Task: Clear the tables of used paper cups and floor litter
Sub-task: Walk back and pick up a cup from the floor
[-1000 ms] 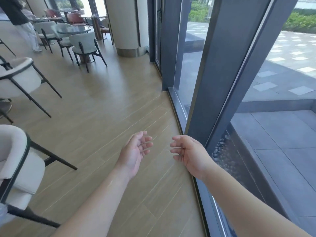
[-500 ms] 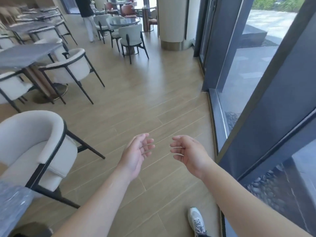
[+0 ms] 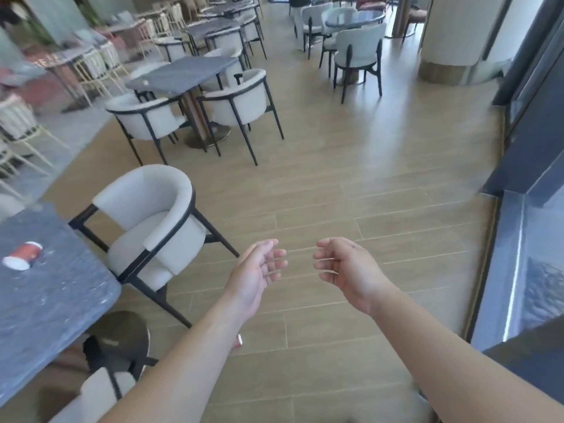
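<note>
Paper cup (image 3: 23,255), red with a white rim, lies on its side on the dark stone table (image 3: 45,303) at the near left, close to the table's far edge. I judge that it is light, thin and easy to crush, so a soft hold around the middle of its body is better than a pinch at the rim. Because it lies on its side it can roll when touched, and some liquid may remain inside, so I would turn the mouth upward after lifting.

Near the left forearm, on the wooden floor (image 3: 351,184), a small red and white piece (image 3: 239,340) shows; it is mostly hidden by the arm, and I cannot tell what it is. It may be litter. If so, it is probably light and flat, and the fingertips must pick it from the floor.

Both hands are in front of the body and hold nothing. The left hand (image 3: 256,276) has the palm turned inward and the fingers loosely bent. The right hand (image 3: 345,268) is the same, its fingers relaxed; the two hands are near each other but apart.

A white armchair (image 3: 152,227) stands just beside the table. Farther, more tables and chairs fill the room, blurred. I see no cup on them.
</note>
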`<action>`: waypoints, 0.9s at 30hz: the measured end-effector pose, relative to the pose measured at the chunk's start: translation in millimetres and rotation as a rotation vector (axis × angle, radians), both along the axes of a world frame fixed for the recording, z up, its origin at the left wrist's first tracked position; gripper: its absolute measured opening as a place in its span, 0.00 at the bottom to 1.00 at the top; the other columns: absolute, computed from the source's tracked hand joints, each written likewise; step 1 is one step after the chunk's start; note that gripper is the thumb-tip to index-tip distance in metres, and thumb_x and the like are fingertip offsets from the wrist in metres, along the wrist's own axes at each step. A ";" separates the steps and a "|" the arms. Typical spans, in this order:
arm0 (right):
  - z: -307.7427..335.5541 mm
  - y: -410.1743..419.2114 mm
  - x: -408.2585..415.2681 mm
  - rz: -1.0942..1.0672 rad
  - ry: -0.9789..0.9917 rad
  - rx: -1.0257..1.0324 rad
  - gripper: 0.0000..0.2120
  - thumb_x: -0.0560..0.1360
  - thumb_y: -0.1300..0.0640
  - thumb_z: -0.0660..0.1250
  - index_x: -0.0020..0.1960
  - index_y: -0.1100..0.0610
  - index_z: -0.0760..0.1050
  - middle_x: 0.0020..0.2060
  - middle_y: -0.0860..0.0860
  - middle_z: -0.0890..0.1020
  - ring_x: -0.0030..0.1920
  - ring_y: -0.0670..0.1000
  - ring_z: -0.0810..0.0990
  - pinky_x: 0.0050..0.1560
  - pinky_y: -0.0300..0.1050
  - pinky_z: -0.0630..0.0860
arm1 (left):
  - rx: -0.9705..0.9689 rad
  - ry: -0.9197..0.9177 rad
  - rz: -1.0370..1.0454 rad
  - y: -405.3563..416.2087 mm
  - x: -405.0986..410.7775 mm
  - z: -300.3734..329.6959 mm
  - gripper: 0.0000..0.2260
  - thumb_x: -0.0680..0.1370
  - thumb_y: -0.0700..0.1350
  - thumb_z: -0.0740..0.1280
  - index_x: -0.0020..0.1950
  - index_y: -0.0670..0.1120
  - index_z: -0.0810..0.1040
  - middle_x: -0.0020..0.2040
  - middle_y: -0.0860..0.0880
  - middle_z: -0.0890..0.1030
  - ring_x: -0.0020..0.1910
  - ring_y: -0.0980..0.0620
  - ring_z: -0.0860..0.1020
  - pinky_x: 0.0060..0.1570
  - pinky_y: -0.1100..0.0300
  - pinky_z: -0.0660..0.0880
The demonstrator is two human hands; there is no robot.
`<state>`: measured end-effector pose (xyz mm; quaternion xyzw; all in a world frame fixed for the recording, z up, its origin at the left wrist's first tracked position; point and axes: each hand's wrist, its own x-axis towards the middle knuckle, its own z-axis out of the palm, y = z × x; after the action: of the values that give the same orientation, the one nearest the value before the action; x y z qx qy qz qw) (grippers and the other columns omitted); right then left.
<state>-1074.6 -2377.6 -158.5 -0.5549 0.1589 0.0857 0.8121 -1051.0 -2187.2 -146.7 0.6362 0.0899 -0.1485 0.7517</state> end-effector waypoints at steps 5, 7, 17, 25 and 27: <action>-5.7 27.0 38.0 0.168 0.018 -0.017 0.15 0.67 0.53 0.64 0.51 0.57 0.79 0.36 0.49 0.84 0.36 0.49 0.81 0.37 0.43 0.75 | 0.008 0.012 0.169 28.0 15.5 -0.8 0.10 0.80 0.49 0.64 0.58 0.46 0.78 0.48 0.47 0.84 0.44 0.51 0.82 0.45 0.56 0.75; -9.6 43.5 55.0 0.214 0.032 -0.015 0.14 0.67 0.54 0.64 0.50 0.56 0.80 0.36 0.49 0.84 0.35 0.49 0.81 0.38 0.44 0.76 | 0.000 0.004 0.223 42.8 19.3 -3.4 0.10 0.80 0.48 0.64 0.57 0.46 0.79 0.48 0.47 0.84 0.44 0.52 0.82 0.45 0.56 0.75; -30.3 138.1 147.9 0.438 0.077 -0.077 0.16 0.65 0.52 0.65 0.50 0.56 0.80 0.37 0.50 0.84 0.36 0.50 0.81 0.36 0.43 0.76 | -0.077 0.091 0.468 124.6 76.1 -44.5 0.08 0.80 0.49 0.65 0.56 0.49 0.79 0.49 0.48 0.84 0.43 0.51 0.83 0.44 0.56 0.75; -29.2 220.6 252.7 0.511 0.110 -0.126 0.17 0.65 0.51 0.65 0.51 0.57 0.80 0.38 0.51 0.83 0.37 0.50 0.80 0.37 0.43 0.75 | -0.136 0.151 0.539 197.5 174.3 -63.8 0.08 0.79 0.49 0.66 0.55 0.50 0.79 0.48 0.49 0.85 0.44 0.51 0.83 0.47 0.55 0.74; -26.8 243.9 276.6 0.531 0.110 -0.132 0.18 0.65 0.51 0.65 0.51 0.57 0.79 0.38 0.50 0.83 0.36 0.50 0.80 0.36 0.42 0.76 | -0.142 0.154 0.539 218.2 196.3 -65.8 0.09 0.78 0.50 0.66 0.56 0.50 0.79 0.48 0.49 0.85 0.44 0.52 0.83 0.47 0.56 0.74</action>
<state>-798.1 -2133.8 -185.3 -0.6233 0.0570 0.3152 0.7134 -854.7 -1969.0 -212.5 0.5219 0.3021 0.0028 0.7977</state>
